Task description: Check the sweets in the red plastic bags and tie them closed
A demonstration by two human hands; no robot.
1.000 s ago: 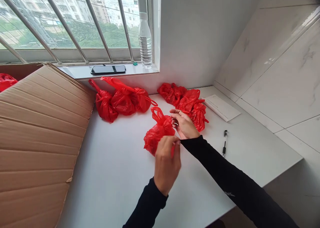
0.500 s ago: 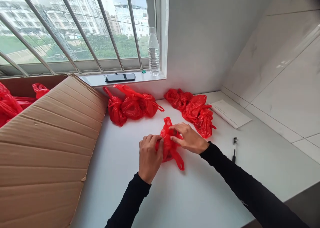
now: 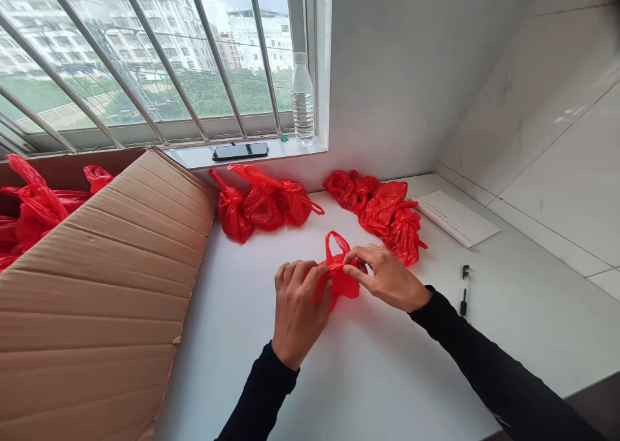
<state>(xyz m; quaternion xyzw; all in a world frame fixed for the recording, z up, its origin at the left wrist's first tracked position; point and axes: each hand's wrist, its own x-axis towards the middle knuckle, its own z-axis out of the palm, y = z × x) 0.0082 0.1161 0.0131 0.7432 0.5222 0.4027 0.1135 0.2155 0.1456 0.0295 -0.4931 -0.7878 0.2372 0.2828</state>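
Observation:
A red plastic bag (image 3: pixel 347 285) is held between my two hands over the white table. My left hand (image 3: pixel 301 299) is closed on its left side, fingers curled over the film. With thumb and index finger, my right hand (image 3: pixel 385 274) pinches the bag's upper right part. One handle loop stands up at the top of the bag. What the bag contains, if anything, is hidden. Behind it lie knotted red bags (image 3: pixel 264 205) on the left and more bunched red bags (image 3: pixel 382 212) on the right.
On the left stands a cardboard box (image 3: pixel 111 266) with red bags (image 3: pixel 41 208) inside. A notebook (image 3: pixel 458 218) and a pen (image 3: pixel 465 291) lie on the white table (image 3: pixel 387 376) at right. The windowsill holds a phone (image 3: pixel 240 151) and a water bottle (image 3: pixel 303 105).
The bag has turned and been gathered between my hands; its lower handle no longer hangs toward me and the top loop has opened. The whole view has shifted slightly.

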